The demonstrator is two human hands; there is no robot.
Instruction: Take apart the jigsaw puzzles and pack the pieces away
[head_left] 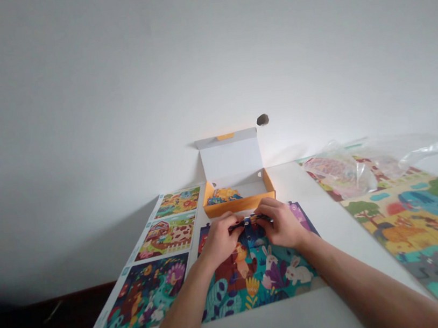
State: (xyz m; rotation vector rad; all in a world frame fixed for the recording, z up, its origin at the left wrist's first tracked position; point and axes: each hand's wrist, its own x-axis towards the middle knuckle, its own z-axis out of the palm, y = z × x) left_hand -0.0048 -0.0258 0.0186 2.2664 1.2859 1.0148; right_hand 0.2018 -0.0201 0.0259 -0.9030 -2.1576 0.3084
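A jigsaw puzzle (244,285) of a dark blue and teal forest scene with white rabbits lies on the table in front of me. My left hand (223,238) is over its upper left part, fingers pinched on a dark puzzle piece. Close beside it, my right hand (282,224) grips the dark piece's right side over the upper right part. The dark edge between my fingertips is tilted up off the puzzle. Whether it is one piece or two joined ones I cannot tell, since my fingers hide most of it.
An open orange box (241,204) with loose puzzle pieces (225,194) stands behind, against the wall. On the left lies a picture sheet (162,237) with three scenes. To the right are an animal puzzle (420,233) and a clear plastic bag (361,165).
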